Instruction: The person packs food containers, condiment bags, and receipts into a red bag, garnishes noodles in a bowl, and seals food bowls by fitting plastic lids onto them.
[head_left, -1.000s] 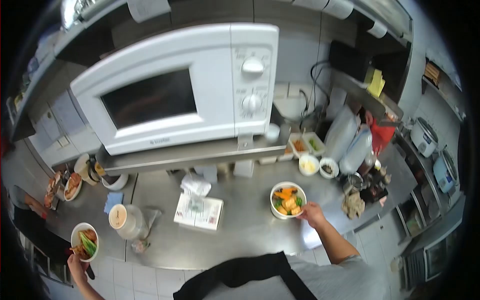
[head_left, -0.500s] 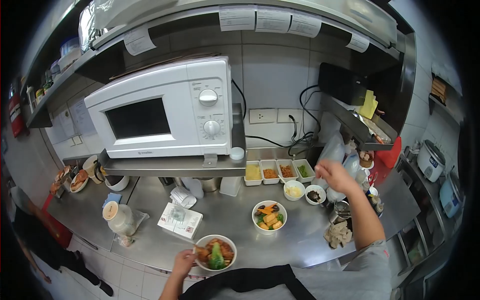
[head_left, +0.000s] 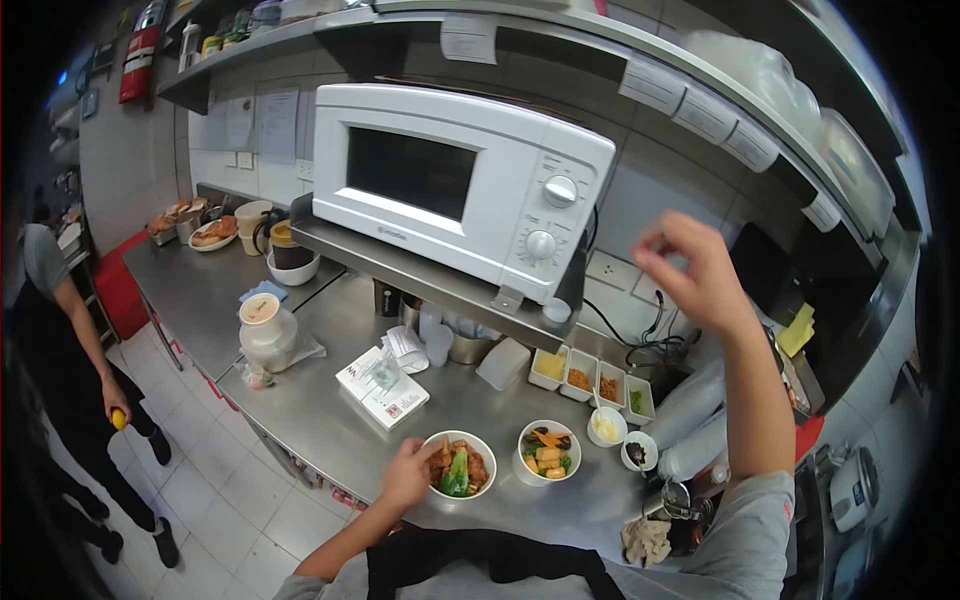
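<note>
My left hand point(head_left: 407, 474) grips the left edge of a white bowl of meat and green vegetable point(head_left: 460, 468) on the steel counter. Just right of it stands a second white bowl with tofu, carrot and greens point(head_left: 546, 452), untouched. My right hand point(head_left: 676, 262) is raised in the air, right of the white microwave point(head_left: 450, 190), its fingers curled and thumb bent in; whether anything is between the fingertips cannot be made out. Four small trays of toppings point(head_left: 608, 384) and two small bowls point(head_left: 606, 426) sit at the right.
A white box point(head_left: 382, 388) and a lidded plastic jar point(head_left: 268, 335) stand left on the counter point(head_left: 330, 440). The microwave's shelf point(head_left: 430, 275) overhangs the back. A crumpled cloth point(head_left: 646, 541) lies at the right front. A co-worker point(head_left: 75, 350) stands at far left, a yellow item in one hand.
The meat bowl, held by my left hand, has come from the far left to beside the tofu bowl. My right hand let go of the tofu bowl and rose. The view has turned left.
</note>
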